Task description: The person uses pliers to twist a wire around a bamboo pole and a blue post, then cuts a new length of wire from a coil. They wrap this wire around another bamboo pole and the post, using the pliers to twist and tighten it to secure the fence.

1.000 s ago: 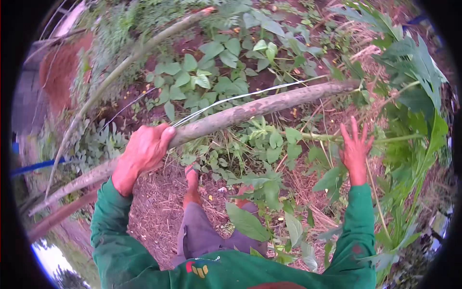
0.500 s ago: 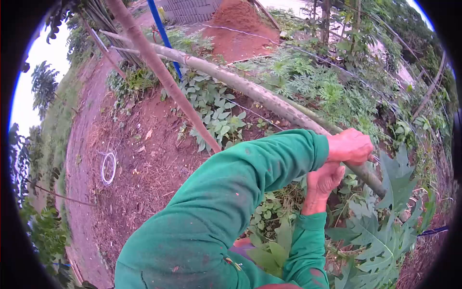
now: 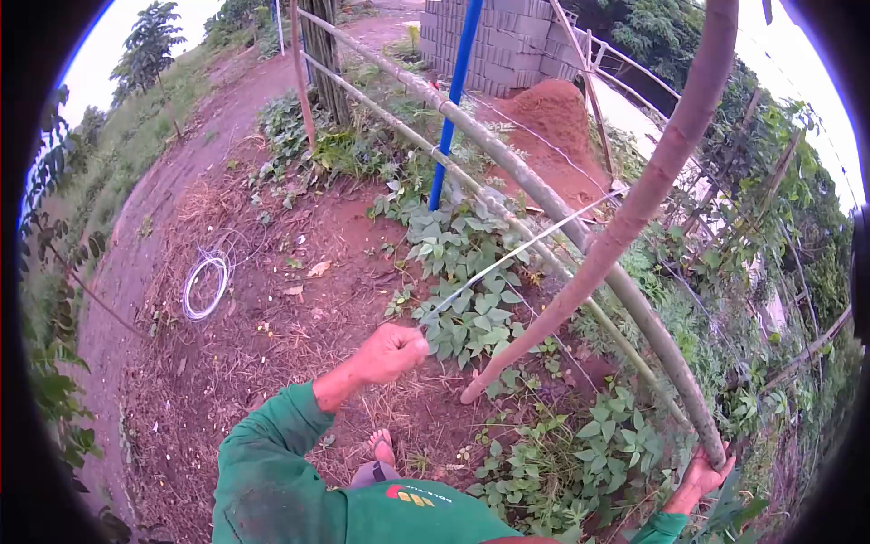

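Note:
My left hand [image 3: 390, 352] is closed in a fist around a thin white wire [image 3: 507, 258]. The wire runs taut up and to the right, toward a long grey-green pole [image 3: 544, 195] that lies as a fence rail. My right hand [image 3: 702, 473] grips the near end of this pole at the lower right, partly hidden by leaves. A reddish-brown pole [image 3: 625, 227] leans from the ground up to the top right and crosses in front of the rail and the wire. Both arms wear green sleeves.
A coil of white wire [image 3: 207, 286] lies on the red soil at left. A blue post [image 3: 453, 100] stands behind the rails, with stacked concrete blocks [image 3: 507, 36] and a red soil mound [image 3: 553, 118] beyond. Leafy plants [image 3: 471, 272] cover the ground. My sandalled foot [image 3: 381, 449] stands below.
The view has swung round. My left hand has left the pole and now pulls the white wire out to the left. My right hand now holds the pole's near end, low right.

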{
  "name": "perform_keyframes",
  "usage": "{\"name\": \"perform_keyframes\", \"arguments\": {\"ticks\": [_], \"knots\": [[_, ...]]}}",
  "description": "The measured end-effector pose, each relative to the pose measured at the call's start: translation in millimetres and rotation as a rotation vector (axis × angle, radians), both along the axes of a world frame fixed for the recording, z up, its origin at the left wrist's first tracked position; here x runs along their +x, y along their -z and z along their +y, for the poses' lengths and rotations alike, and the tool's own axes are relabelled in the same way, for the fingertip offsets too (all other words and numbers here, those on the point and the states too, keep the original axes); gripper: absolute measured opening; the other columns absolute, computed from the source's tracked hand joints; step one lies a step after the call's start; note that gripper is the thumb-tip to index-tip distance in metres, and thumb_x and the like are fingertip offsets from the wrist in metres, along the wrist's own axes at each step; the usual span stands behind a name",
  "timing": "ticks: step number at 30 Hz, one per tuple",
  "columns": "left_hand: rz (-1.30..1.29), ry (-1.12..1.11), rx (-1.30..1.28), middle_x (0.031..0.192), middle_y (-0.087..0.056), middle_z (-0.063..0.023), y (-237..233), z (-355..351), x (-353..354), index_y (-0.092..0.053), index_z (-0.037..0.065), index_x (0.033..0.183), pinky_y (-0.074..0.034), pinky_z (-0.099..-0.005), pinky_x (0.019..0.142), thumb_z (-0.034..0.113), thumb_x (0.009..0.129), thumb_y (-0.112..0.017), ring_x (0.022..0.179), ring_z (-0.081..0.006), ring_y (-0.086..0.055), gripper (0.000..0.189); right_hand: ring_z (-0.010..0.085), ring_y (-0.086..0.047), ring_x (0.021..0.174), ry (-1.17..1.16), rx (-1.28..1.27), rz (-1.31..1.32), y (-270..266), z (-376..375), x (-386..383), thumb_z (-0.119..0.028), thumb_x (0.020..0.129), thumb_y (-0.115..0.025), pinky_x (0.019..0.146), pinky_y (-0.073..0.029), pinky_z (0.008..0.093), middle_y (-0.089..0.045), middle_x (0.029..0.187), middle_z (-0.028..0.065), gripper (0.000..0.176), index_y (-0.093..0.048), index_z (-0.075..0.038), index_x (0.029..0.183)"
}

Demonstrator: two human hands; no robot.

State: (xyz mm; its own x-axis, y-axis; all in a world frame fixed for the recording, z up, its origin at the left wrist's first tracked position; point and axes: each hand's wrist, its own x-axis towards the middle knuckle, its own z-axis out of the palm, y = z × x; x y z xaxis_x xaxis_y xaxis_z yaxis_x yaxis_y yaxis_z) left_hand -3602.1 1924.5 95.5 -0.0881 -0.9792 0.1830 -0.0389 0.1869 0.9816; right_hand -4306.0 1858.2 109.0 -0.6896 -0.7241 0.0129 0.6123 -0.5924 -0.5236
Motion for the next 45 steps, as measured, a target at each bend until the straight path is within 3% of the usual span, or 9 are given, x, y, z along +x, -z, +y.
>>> {"name": "perform_keyframes", "arguments": {"ticks": [8,14,19,21,23,26,33,38,45], "knots": [[0.306,-0.507,0.158,0.06,-0.054,-0.0003,-12,-133,195,-0.059,0.001,0.109,-0.028,-0.0228,0.033,0.044,0.101,-0.038,0.04,-0.0055,-0.036,0.049,0.0391,-0.061,0.097,0.178,0.01,0.081,-97,22,-35,-0.034,0.086,-0.065,0.09,-0.049,0.0516,-0.062,0.106,0.0222,0.051,-0.054,0.011,0.108],[0.622,-0.347,-0.012,0.103,-0.064,-0.0226,-81,-267,166,-0.039,0.001,0.135,-0.028,-0.0218,0.039,0.046,0.103,-0.025,0.045,-0.0052,-0.03,0.058,0.0407,-0.058,0.103,0.342,-0.017,0.165,-132,33,-59,-0.036,0.084,-0.064,0.094,-0.047,0.053,-0.06,0.11,0.0258,0.058,-0.052,0.013,0.113],[0.759,-0.229,-0.057,0.106,-0.063,-0.0219,-126,-363,118,-0.024,0.006,0.145,-0.029,-0.0237,0.04,0.054,0.101,-0.021,0.047,-0.0061,-0.031,0.065,0.0359,-0.057,0.107,0.524,0.013,0.031,-135,28,-36,-0.036,0.084,-0.065,0.102,-0.042,0.048,-0.061,0.113,0.0227,0.059,-0.052,0.012,0.116],[0.875,-0.148,-0.167,0.085,-0.064,-0.0119,-135,-395,105,-0.049,0.006,0.122,-0.026,-0.0249,0.038,0.056,0.1,-0.023,0.045,-0.0065,-0.03,0.06,0.0321,-0.058,0.108,0.552,0.061,-0.028,-124,22,-39,-0.037,0.084,-0.064,0.101,-0.043,0.0441,-0.062,0.111,0.0203,0.059,-0.053,0.011,0.116],[0.909,-0.172,-0.212,0.055,-0.035,0.0061,-133,-412,101,-0.048,0.014,0.072,-0.02,-0.0272,0.035,0.046,0.1,-0.043,0.038,-0.0064,-0.028,0.043,0.0281,-0.062,0.1,0.529,0.045,-0.049,-107,28,-38,-0.031,0.084,-0.066,0.091,-0.049,0.0396,-0.065,0.105,0.0167,0.052,-0.054,0.01,0.114],[0.954,-0.066,-0.212,0.055,-0.036,0.006,-133,-421,102,-0.056,0.009,0.083,-0.021,-0.0256,0.034,0.045,0.097,-0.05,0.037,-0.0045,-0.029,0.039,0.0283,-0.06,0.101,0.506,0.293,0.043,-73,24,8,-0.033,0.087,-0.062,0.087,-0.05,0.0406,-0.06,0.112,0.0134,0.052,-0.048,0.002,0.122],[0.874,0.078,-0.237,0.081,-0.067,-0.0133,-167,-487,90,-0.059,0.002,0.094,-0.03,-0.0253,0.036,0.045,0.098,-0.048,0.041,-0.0067,-0.036,0.044,0.0343,-0.05,0.115,-0.118,1.278,0.347,71,-14,192,-0.048,0.094,-0.047,0.089,-0.044,0.0497,-0.043,0.141,0.0092,0.062,-0.03,-0.021,0.147],[0.741,0.056,-0.283,0.088,-0.07,-0.0172,-199,-543,75,-0.062,-0.003,0.095,-0.035,-0.0249,0.041,0.042,0.099,-0.048,0.044,-0.0077,-0.041,0.047,0.031,-0.054,0.108,-0.605,1.35,0.471,156,-102,349,-0.039,0.091,-0.052,0.085,-0.047,0.0452,-0.05,0.129,0.0095,0.056,-0.037,-0.015,0.139],[0.654,0.023,-0.292,0.062,-0.059,-0.0073,-210,-619,45,-0.065,-0.005,0.083,-0.037,-0.0268,0.036,0.039,0.098,-0.051,0.039,-0.0086,-0.045,0.048,0.0265,-0.06,0.097,-0.955,1.371,0.549,226,-162,505,-0.027,0.087,-0.059,0.08,-0.051,0.039,-0.058,0.112,0.0101,0.048,-0.046,-0.005,0.127]]}}
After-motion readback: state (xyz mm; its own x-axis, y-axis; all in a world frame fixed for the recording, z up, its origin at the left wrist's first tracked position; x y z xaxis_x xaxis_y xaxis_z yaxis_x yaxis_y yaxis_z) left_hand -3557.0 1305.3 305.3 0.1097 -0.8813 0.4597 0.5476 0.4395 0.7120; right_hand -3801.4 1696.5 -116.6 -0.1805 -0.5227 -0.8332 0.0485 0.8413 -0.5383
